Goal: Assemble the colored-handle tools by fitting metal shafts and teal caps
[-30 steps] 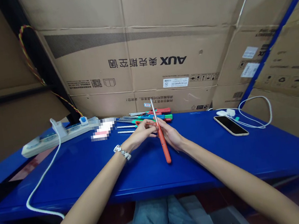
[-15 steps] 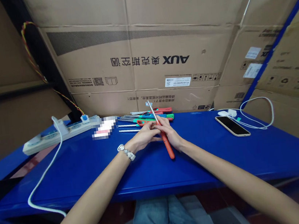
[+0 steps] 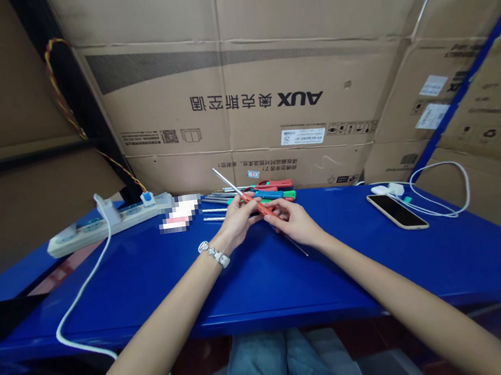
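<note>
My left hand (image 3: 236,221), with a silver bracelet on its wrist, is closed round the front of an orange-red stick lighter (image 3: 262,209). The lighter's metal tube slants up and to the left. My right hand (image 3: 298,223) grips the rear of the same lighter, its fingers bent over the handle. A thin metal rod (image 3: 297,246) sticks out below my right fingers toward the lower right; where it joins is hidden. Just behind my hands lies a pile of similar lighters (image 3: 274,193) with red, blue and green handles, their metal tubes pointing left.
On the left lie a white power strip (image 3: 99,229) with a plugged-in cable and a blurred card (image 3: 181,214). A phone (image 3: 396,211) and a white charging cable (image 3: 462,184) lie on the right. Cardboard (image 3: 249,77) walls the blue table's (image 3: 355,278) back.
The orange-red lighter has turned so its tube leans further left. A thin rod now shows at its lower right. My right hand has shifted to its rear; the view moved slightly.
</note>
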The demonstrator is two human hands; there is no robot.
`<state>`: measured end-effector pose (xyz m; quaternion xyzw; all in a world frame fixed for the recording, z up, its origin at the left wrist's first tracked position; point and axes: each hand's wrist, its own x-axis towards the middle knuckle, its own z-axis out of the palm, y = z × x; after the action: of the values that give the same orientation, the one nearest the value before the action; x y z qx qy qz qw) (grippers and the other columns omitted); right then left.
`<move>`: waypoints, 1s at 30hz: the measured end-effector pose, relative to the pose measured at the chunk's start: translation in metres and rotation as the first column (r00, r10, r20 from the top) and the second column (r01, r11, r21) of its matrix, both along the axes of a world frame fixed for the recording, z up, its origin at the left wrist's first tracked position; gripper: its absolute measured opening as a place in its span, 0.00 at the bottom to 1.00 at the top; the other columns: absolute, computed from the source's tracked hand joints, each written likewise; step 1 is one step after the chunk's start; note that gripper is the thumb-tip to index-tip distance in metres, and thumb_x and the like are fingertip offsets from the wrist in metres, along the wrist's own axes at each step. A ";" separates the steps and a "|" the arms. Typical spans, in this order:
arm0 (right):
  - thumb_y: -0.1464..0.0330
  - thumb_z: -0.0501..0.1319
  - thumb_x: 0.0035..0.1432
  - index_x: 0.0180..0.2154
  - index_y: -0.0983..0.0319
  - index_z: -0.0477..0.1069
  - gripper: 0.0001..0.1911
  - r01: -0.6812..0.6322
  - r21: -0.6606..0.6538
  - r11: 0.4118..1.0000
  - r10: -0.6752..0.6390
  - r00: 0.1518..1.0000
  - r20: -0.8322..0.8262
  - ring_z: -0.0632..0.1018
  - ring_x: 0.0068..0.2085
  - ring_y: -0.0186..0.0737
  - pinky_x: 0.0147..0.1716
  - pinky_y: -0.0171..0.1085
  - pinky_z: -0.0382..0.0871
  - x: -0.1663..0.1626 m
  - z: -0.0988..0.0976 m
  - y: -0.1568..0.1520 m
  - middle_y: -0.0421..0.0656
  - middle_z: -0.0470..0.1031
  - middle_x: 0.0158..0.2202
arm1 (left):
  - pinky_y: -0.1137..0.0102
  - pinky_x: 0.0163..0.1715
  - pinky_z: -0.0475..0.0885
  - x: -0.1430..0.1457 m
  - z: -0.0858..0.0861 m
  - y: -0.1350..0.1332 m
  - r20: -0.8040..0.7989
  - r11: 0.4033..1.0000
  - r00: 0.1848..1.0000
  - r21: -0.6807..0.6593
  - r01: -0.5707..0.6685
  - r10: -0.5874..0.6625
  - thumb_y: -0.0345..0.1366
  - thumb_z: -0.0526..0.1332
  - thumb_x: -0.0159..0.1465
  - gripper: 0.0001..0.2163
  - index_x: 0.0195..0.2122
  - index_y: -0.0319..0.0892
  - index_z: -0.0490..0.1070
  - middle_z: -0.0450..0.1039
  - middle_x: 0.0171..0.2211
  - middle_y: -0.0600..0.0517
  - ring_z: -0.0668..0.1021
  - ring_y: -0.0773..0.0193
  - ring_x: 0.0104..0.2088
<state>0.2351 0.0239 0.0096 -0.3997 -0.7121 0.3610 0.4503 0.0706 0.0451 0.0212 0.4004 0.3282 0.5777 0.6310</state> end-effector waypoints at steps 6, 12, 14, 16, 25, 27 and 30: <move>0.61 0.65 0.55 0.49 0.62 0.72 0.21 0.018 0.027 0.999 -0.019 0.999 0.033 0.71 0.29 0.34 0.29 0.34 0.66 0.000 -0.006 0.007 0.40 0.74 0.32 | 0.67 0.42 0.71 0.007 -0.004 -0.004 0.032 0.999 0.999 -0.036 0.034 -0.033 0.21 0.63 0.53 0.12 0.36 0.40 0.69 0.76 0.33 0.53 0.78 0.67 0.33; 0.60 0.61 0.61 0.52 0.63 0.72 0.21 0.050 0.108 0.993 -0.063 0.991 0.118 0.76 0.35 0.38 0.37 0.38 0.70 -0.005 -0.009 0.005 0.44 0.78 0.38 | 0.71 0.35 0.72 0.011 -0.003 -0.008 -0.006 0.996 1.000 -0.083 -0.014 0.013 0.23 0.60 0.52 0.06 0.28 0.39 0.68 0.73 0.24 0.55 0.75 0.69 0.26; 0.62 0.59 0.63 0.53 0.63 0.72 0.19 0.058 0.148 0.987 -0.083 0.982 0.168 0.78 0.40 0.41 0.43 0.41 0.71 -0.008 -0.007 0.003 0.47 0.80 0.43 | 0.72 0.34 0.72 0.010 -0.004 -0.009 -0.014 0.996 1.000 -0.082 -0.028 0.027 0.24 0.61 0.51 0.05 0.24 0.39 0.65 0.70 0.21 0.56 0.74 0.70 0.24; 0.63 0.57 0.65 0.53 0.63 0.73 0.18 0.036 0.220 0.975 -0.091 0.965 0.247 0.79 0.46 0.45 0.48 0.43 0.70 -0.010 -0.003 0.001 0.49 0.79 0.49 | 0.72 0.34 0.72 0.009 -0.005 -0.011 -0.018 0.995 0.999 -0.086 -0.049 0.047 0.26 0.61 0.53 0.06 0.23 0.39 0.65 0.71 0.21 0.56 0.74 0.70 0.24; 0.66 0.52 0.70 0.49 0.63 0.75 0.16 -0.153 0.340 0.928 -0.045 0.859 0.510 0.80 0.38 0.44 0.37 0.38 0.69 -0.009 0.010 0.006 0.48 0.81 0.42 | 0.66 0.38 0.76 0.000 -0.010 -0.014 -0.024 0.990 0.996 -0.111 -0.089 0.087 0.31 0.66 0.60 0.04 0.33 0.37 0.73 0.79 0.30 0.49 0.79 0.66 0.28; 0.67 0.51 0.69 0.48 0.63 0.74 0.15 -0.125 0.339 0.932 -0.058 0.876 0.480 0.80 0.41 0.44 0.39 0.38 0.69 -0.012 0.006 0.007 0.49 0.81 0.43 | 0.65 0.40 0.76 -0.001 -0.011 -0.013 -0.009 0.989 0.997 -0.129 -0.075 0.075 0.30 0.67 0.59 0.04 0.33 0.36 0.73 0.79 0.31 0.48 0.80 0.65 0.28; 0.69 0.51 0.69 0.49 0.63 0.71 0.13 -0.099 0.323 0.941 -0.048 0.907 0.418 0.80 0.44 0.43 0.42 0.38 0.69 -0.016 0.000 0.008 0.49 0.80 0.44 | 0.67 0.41 0.75 0.000 -0.013 -0.012 0.015 0.989 0.998 -0.136 -0.063 0.065 0.27 0.67 0.57 0.03 0.32 0.36 0.74 0.80 0.31 0.48 0.80 0.66 0.29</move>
<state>0.2192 0.0316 0.0098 -0.3752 -0.8486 0.1454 0.3435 0.0706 0.0328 0.0085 0.3403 0.3731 0.5779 0.6411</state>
